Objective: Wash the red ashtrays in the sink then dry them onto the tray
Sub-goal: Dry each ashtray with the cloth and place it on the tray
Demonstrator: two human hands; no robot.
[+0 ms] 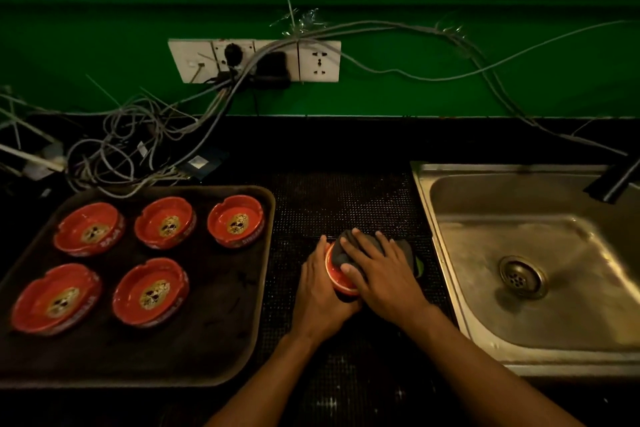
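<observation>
Here, the left hand [320, 288] curled around the side of a red ashtray [341, 282], gripping it just above the dark dotted mat [346, 204] between tray and sink. The right hand [377, 270] lay over the ashtray with fingers spread nearly straight, pressing a dark grey cloth [349, 246] into the bowl; the cloth trailed out past the fingers toward the sink side. Both forearms reached in from the bottom edge.

To the left, a dark brown tray [221, 340] sat on the black surface [346, 142] and carried five more red ashtrays, each upright with a gold emblem in its base: three in the far row [89, 228] [165, 222] [236, 219] and two in the near row [55, 298] [151, 291], set apart from one another.

To the right, a steel sink [519, 305] stood with its drain [521, 277] uncovered, and a black tap [613, 180] angled in from its far right corner.

Behind, a white socket panel [318, 61] was fixed to a green wall [450, 97], and a tangle of grey cables [114, 149] spilled from it across the back of the surface.
</observation>
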